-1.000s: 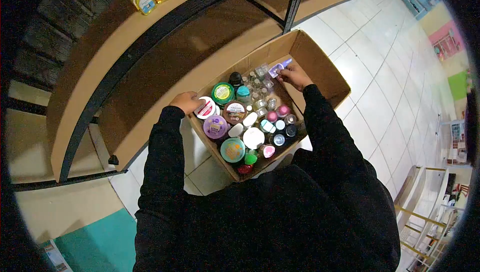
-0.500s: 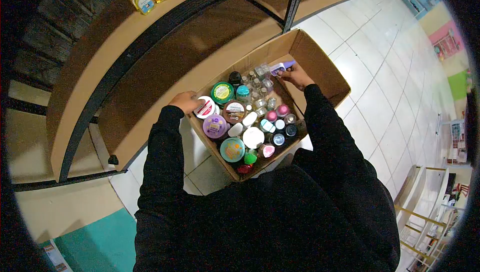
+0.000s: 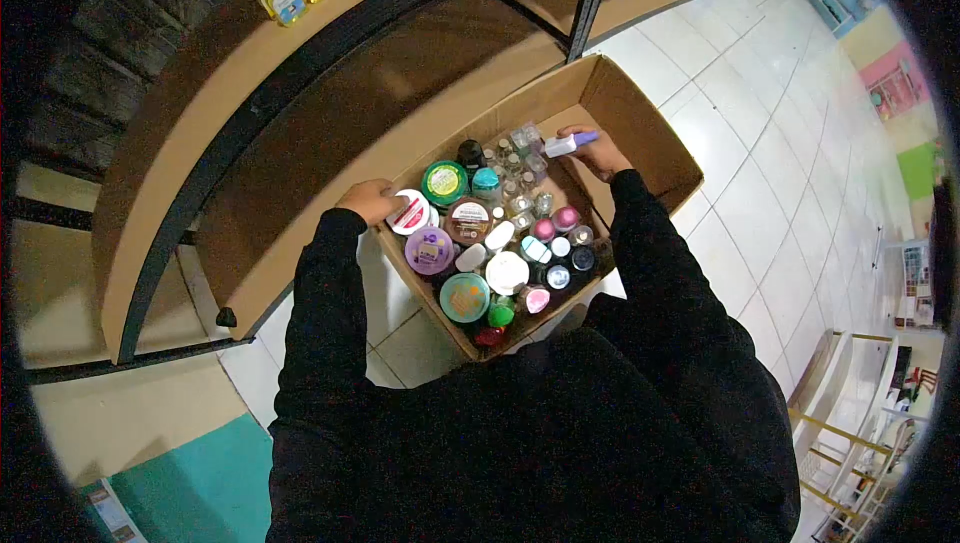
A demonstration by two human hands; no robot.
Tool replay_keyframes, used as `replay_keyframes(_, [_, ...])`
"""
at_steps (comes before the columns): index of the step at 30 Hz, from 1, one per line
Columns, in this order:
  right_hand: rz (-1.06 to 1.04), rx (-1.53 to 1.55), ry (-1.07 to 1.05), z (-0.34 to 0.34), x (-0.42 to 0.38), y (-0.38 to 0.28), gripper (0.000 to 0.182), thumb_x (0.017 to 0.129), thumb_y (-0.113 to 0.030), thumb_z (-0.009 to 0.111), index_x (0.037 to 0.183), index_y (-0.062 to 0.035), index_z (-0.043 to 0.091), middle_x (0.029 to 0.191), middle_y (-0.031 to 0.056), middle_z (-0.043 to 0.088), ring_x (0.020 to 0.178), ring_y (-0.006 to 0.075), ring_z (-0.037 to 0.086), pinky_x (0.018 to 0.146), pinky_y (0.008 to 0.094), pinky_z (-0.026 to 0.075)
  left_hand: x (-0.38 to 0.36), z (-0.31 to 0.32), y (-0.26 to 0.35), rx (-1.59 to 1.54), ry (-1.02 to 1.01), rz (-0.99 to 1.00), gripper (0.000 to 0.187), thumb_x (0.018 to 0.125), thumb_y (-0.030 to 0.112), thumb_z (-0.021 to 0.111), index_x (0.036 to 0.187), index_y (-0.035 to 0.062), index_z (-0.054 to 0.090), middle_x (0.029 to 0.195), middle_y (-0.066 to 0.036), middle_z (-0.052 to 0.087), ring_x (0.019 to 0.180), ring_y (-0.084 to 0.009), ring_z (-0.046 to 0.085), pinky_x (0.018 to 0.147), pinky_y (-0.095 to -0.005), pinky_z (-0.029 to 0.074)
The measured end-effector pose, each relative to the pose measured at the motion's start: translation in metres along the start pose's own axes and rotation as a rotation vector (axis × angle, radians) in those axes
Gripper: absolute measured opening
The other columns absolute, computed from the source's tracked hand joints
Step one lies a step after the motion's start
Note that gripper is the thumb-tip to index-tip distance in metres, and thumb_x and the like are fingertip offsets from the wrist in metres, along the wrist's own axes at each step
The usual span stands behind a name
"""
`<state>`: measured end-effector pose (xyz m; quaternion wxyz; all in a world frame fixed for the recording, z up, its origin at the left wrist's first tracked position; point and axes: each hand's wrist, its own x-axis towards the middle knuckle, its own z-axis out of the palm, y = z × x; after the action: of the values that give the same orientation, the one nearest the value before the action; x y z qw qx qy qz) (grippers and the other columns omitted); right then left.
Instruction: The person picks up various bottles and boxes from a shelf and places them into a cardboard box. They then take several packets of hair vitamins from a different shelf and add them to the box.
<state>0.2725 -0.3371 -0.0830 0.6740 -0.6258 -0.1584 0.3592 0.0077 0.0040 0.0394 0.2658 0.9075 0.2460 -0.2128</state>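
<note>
A cardboard box (image 3: 648,133) sits in front of me, its near part packed with jars and bottles. My right hand (image 3: 603,155) is closed around a small white bottle with a purple cap (image 3: 565,146), held above the far part of the box. On the left, my left hand (image 3: 370,202) grips the box rim, its fingertips beside a white jar with a red label (image 3: 410,212). Close by are a green jar (image 3: 444,182), a purple jar (image 3: 429,250), a brown-lidded jar (image 3: 469,221) and a teal jar (image 3: 465,298). Several small clear bottles (image 3: 511,165) stand near my right hand.
A curved-looking shelf (image 3: 300,143) with black metal framing runs along the left and back. Pump bottles (image 3: 288,5) stand on its upper board. White floor tiles (image 3: 740,203) stretch to the right, with a white rack (image 3: 840,413) at lower right.
My right hand has turned the small bottle, so its plain white side now faces up. The left hand stays at the box rim.
</note>
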Motion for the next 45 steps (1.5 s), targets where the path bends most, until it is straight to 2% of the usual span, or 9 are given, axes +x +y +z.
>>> replay_keyframes(7, [-0.076,-0.238,-0.019,-0.015,0.002,0.017,0.021,0.080,0.003,0.060,0.100,-0.0027,0.061,0.102,0.0066,0.063,0.094,0.0185,0.062,0.082,0.0278,0.052,0.009,0.005,-0.011,0.003,0.003,0.034,0.062,0.078,0.039,0.063,0.123,-0.0028,0.055,0.116,-0.022,0.060,0.103,-0.0292,0.061,0.090,-0.0345,0.046])
replay_keyframes(11, [0.101,-0.008,0.058,-0.013,-0.011,0.017,0.021,0.083,0.001,0.056,0.103,-0.0022,0.059,0.103,0.0076,0.063,0.094,0.0190,0.063,0.081,0.0281,0.053,0.004,0.003,-0.005,-0.038,-0.023,0.003,0.063,0.077,0.040,0.064,0.123,-0.0028,0.054,0.115,-0.021,0.061,0.102,-0.0294,0.062,0.089,-0.0342,0.047])
replay_keyframes(17, [0.110,0.146,-0.009,-0.002,-0.021,-0.002,0.022,0.087,-0.003,0.052,0.108,-0.0004,0.059,0.103,0.0082,0.063,0.091,0.0176,0.064,0.075,0.0254,0.054,0.022,0.015,-0.026,0.094,0.103,0.126,0.061,0.075,0.036,0.067,0.122,-0.0025,0.056,0.103,-0.019,0.065,0.078,-0.0240,0.067,0.074,-0.0339,0.053])
replay_keyframes(20, [0.101,0.157,-0.070,0.006,-0.025,-0.015,0.023,0.088,-0.004,0.053,0.109,0.0002,0.058,0.104,0.0082,0.063,0.089,0.0163,0.064,0.072,0.0231,0.054,0.006,0.005,-0.008,-0.033,-0.001,0.038,0.060,0.074,0.033,0.068,0.121,-0.0029,0.056,0.096,-0.018,0.067,0.068,-0.0211,0.067,0.065,-0.0332,0.054])
replay_keyframes(26, [0.088,0.093,-0.099,-0.001,-0.017,-0.010,0.022,0.086,-0.004,0.055,0.108,-0.0016,0.058,0.101,0.0070,0.064,0.087,0.0147,0.064,0.069,0.0218,0.054,0.001,0.002,-0.002,0.011,0.010,0.049,0.061,0.073,0.033,0.068,0.120,-0.0041,0.056,0.093,-0.019,0.067,0.067,-0.0218,0.067,0.065,-0.0330,0.053])
replay_keyframes(31, [0.108,0.107,0.028,-0.013,-0.013,0.000,0.024,0.081,0.001,0.059,0.104,-0.0036,0.057,0.097,0.0070,0.063,0.087,0.0164,0.064,0.069,0.0229,0.054,0.017,0.011,-0.016,0.041,0.069,0.042,0.059,0.070,0.031,0.068,0.118,-0.0016,0.058,0.102,-0.021,0.065,0.086,-0.0272,0.066,0.077,-0.0350,0.052])
replay_keyframes(37, [-0.059,-0.295,0.222,-0.015,-0.001,0.018,0.031,0.077,-0.001,0.067,0.106,-0.0018,0.057,0.093,0.0079,0.063,0.082,0.0172,0.063,0.063,0.0270,0.052,0.020,0.015,-0.014,0.001,0.206,0.057,0.059,0.068,0.031,0.069,0.118,0.0021,0.058,0.108,-0.020,0.064,0.100,-0.0310,0.062,0.086,-0.0356,0.049])
replay_keyframes(40, [0.097,-0.457,0.370,-0.007,0.005,0.028,0.030,0.075,-0.004,0.070,0.103,-0.0004,0.061,0.087,0.0072,0.064,0.076,0.0171,0.064,0.059,0.0296,0.050,0.020,0.011,-0.016,0.003,0.190,0.052,0.058,0.068,0.031,0.069,0.118,0.0018,0.058,0.106,-0.020,0.064,0.098,-0.0307,0.063,0.085,-0.0352,0.049])
replay_keyframes(45, [-0.009,-0.785,0.465,0.000,0.036,0.063,0.027,0.070,-0.021,0.074,0.083,0.0018,0.067,0.078,0.0161,0.068,0.070,0.0194,0.065,0.061,0.0334,0.051,0.006,0.003,0.001,0.066,0.178,0.050,0.055,0.069,0.030,0.068,0.115,0.0012,0.059,0.103,-0.019,0.065,0.095,-0.0304,0.064,0.084,-0.0351,0.049])
